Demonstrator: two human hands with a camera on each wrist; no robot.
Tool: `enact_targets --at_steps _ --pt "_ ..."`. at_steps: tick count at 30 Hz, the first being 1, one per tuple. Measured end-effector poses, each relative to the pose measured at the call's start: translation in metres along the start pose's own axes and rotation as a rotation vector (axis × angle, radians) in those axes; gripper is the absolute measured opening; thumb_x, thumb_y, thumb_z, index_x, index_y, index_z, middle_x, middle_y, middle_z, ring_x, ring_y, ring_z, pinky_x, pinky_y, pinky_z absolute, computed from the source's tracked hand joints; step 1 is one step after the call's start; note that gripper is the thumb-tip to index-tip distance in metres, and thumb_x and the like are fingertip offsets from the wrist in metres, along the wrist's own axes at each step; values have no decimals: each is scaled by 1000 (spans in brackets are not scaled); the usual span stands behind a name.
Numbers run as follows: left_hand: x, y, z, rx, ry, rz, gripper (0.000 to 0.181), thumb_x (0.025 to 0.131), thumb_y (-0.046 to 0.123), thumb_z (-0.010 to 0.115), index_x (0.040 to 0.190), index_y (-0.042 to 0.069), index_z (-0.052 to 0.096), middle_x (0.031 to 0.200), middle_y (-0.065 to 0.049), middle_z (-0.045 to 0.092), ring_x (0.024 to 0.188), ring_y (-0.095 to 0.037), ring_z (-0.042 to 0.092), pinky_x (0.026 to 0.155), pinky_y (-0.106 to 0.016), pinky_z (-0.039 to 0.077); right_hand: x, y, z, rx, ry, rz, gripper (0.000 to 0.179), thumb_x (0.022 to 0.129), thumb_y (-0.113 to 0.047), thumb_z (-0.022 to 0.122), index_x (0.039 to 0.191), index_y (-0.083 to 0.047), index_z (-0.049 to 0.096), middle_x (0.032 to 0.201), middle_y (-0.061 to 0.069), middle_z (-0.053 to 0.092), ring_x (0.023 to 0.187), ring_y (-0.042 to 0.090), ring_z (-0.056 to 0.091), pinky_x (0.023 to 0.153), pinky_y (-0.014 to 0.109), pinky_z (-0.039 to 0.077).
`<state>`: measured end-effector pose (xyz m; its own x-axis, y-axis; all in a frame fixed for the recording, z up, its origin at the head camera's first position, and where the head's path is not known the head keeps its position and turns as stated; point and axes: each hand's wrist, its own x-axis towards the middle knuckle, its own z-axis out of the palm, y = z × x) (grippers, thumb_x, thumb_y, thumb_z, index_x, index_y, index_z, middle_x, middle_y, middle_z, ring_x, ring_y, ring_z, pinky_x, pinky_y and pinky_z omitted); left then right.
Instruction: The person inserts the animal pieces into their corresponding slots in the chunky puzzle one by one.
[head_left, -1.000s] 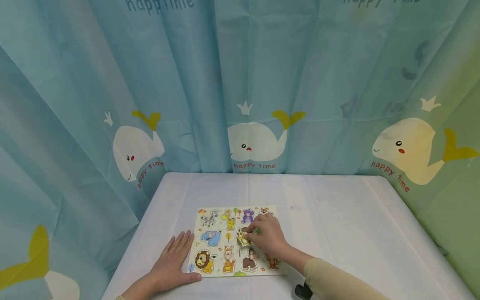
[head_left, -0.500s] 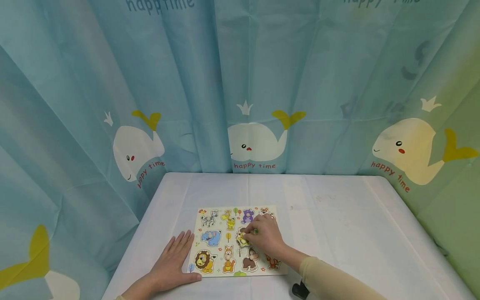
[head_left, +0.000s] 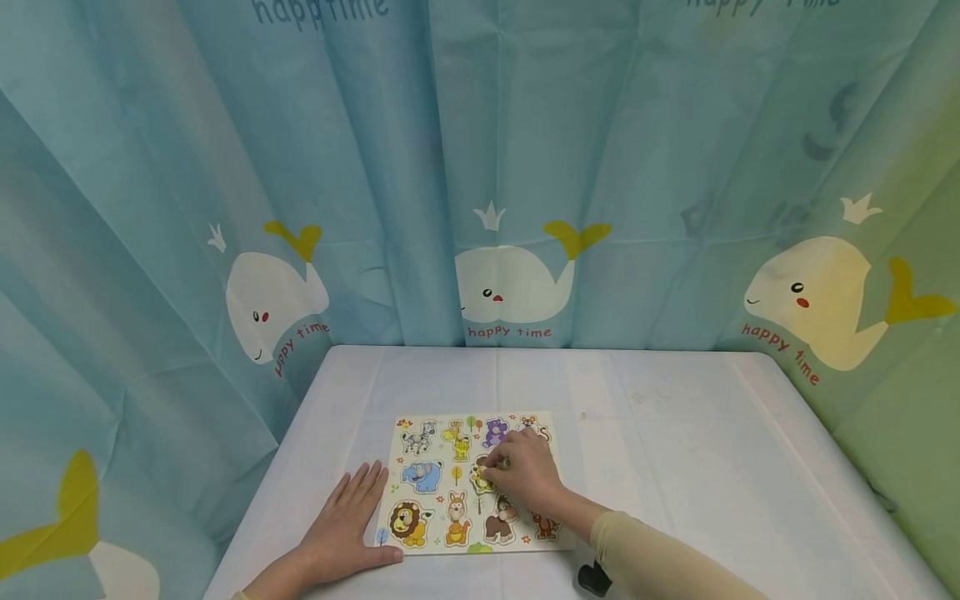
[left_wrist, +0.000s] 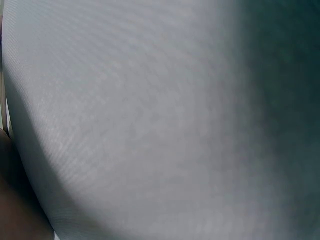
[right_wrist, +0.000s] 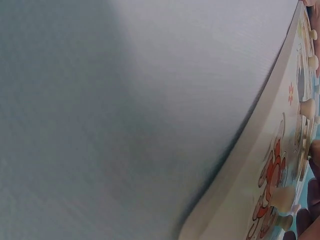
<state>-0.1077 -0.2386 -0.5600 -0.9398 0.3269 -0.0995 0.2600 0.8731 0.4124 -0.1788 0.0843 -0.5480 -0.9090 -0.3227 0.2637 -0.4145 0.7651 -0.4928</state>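
Note:
A pale puzzle board (head_left: 435, 496) with printed cartoon animals lies on the white table. My right hand (head_left: 525, 471) is over its right half, thumb and fingers pinching a yellow animal puzzle piece (head_left: 480, 477), partly hidden by the hand. The piece sits at the middle row; whether it lies flush cannot be made out. Flat beside the board's left edge rests my left hand (head_left: 341, 518), fingers straight, its thumb by the near left corner. In the right wrist view, round wooden knobs (right_wrist: 283, 199) stand up from the pieces, and fingers (right_wrist: 314, 197) show at the right edge.
Around the held piece are a blue elephant (head_left: 423, 477), a lion (head_left: 408, 522), a kangaroo (head_left: 457, 521) and several other animals. A black object (head_left: 594, 579) is near my right sleeve. Blue curtains (head_left: 525, 167) hang behind the table (head_left: 675, 433). The left wrist view is mostly blurred cloth.
My right hand and forearm have shifted slightly left, with the yellow piece moving a little left in the fingers. The left hand stays put.

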Motion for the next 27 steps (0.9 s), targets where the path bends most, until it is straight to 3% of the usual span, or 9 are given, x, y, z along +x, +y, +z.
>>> enact_targets --at_steps 5,9,13,20,27 --pt "-1 0 1 -13 10 -1 128 71 82 69 162 3 26 170 -12 19 157 -34 9 121 -29 -15 0 1 2 -3 -8 11 11 80 -32 88 77 -26 79 79 -17 56 84 10 46 78 35 42" --pt "-3 0 0 -14 39 37 124 73 79 70 160 0 28 168 -17 22 155 -37 12 121 -29 -14 0 0 2 -5 -9 12 11 80 -32 88 77 -25 79 79 -16 56 84 10 46 78 35 41" --pt "-3 1 -2 -3 28 31 125 73 79 70 161 0 27 168 -17 21 156 -36 11 118 -24 -17 0 -1 2 -4 -10 16 11 80 -31 87 76 -25 79 79 -16 56 84 10 46 78 35 41" --pt "-2 4 -4 -12 -29 -9 128 72 81 68 162 2 22 170 -14 16 157 -34 5 121 -31 -15 0 -2 2 -3 -13 24 12 80 -32 87 76 -26 78 79 -17 55 84 10 44 78 35 39" --pt "-3 3 -3 -14 18 25 126 73 78 70 161 0 26 168 -17 20 156 -36 10 121 -30 -14 1 0 4 -19 -7 22 12 80 -33 86 75 -27 77 78 -18 54 83 9 44 77 34 39"
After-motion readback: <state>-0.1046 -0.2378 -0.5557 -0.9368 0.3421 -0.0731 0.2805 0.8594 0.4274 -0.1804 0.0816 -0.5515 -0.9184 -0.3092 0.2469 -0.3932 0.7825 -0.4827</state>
